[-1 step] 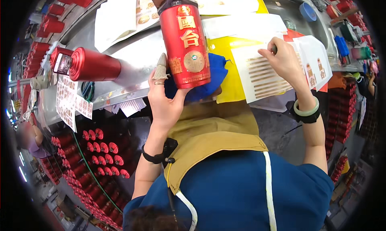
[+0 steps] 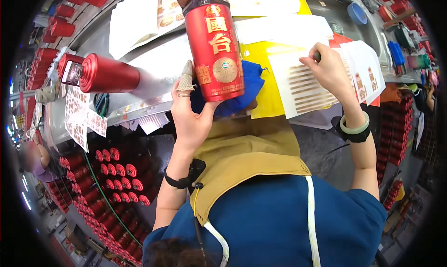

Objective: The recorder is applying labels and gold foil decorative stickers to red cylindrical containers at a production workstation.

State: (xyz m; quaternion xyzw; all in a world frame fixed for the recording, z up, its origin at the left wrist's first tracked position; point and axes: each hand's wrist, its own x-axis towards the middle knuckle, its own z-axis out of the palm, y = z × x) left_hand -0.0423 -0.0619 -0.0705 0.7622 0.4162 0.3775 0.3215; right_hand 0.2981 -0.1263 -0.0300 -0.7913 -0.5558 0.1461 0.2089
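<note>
A red cylindrical bottle [image 2: 215,53] with gold lettering and a round gold emblem leans slightly, its top against a dark holder. Around its lower left side my left hand [image 2: 192,118] is closed, a beige ribbed cover on one fingertip. Over a white sheet with rows of gold-brown strips [image 2: 307,83], my right hand [image 2: 329,67] is bent with its fingers pinched. A small dark grey piece shows at those fingertips; whether it is a finger cover or a held thing I cannot tell. Behind the bottle's base lies a blue cloth [image 2: 253,76].
Another red bottle [image 2: 109,75] lies on the metal bench at left, near a phone [image 2: 72,73] and hanging printed sheets [image 2: 77,113]. A yellow sheet [image 2: 267,104] and white papers [image 2: 279,30] cover the bench. Several red bottles [image 2: 123,170] stand below left. A blue bowl [image 2: 356,13] sits back right.
</note>
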